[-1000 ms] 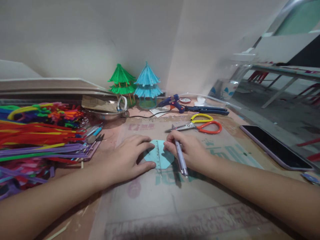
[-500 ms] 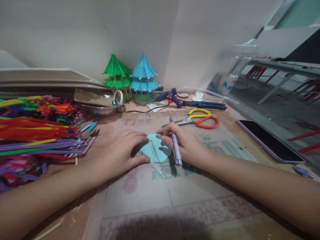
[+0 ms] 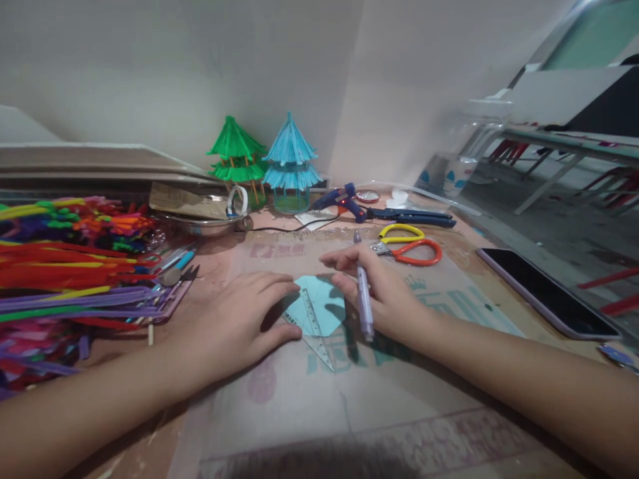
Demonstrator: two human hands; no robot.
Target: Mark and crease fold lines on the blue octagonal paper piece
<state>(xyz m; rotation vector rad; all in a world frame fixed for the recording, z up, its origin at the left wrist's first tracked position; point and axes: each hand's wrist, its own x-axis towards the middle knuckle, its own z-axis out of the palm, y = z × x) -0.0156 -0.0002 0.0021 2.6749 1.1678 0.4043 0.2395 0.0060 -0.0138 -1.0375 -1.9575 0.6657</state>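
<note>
A light blue paper piece [image 3: 322,303] lies on the cardboard sheet [image 3: 309,412] with a clear set-square ruler [image 3: 310,326] across it. My left hand [image 3: 239,319] lies flat with fingers spread, pressing the ruler and the paper's left edge. My right hand [image 3: 382,289] rests at the paper's right side, holding a lilac pen [image 3: 363,293] between thumb and fingers while its forefinger stretches left above the paper.
A heap of coloured pipe cleaners [image 3: 74,266] fills the left. Orange and yellow scissors [image 3: 407,247], a blue glue gun [image 3: 342,199] and pliers [image 3: 414,216] lie behind. Green [image 3: 235,156] and blue [image 3: 290,163] pagoda models stand at the wall. A phone [image 3: 546,289] lies at right.
The ruler has turned from straight to slanting across the paper. My right hand has lifted slightly and shifted right, its forefinger now stretched out; the left hand stays pressed down.
</note>
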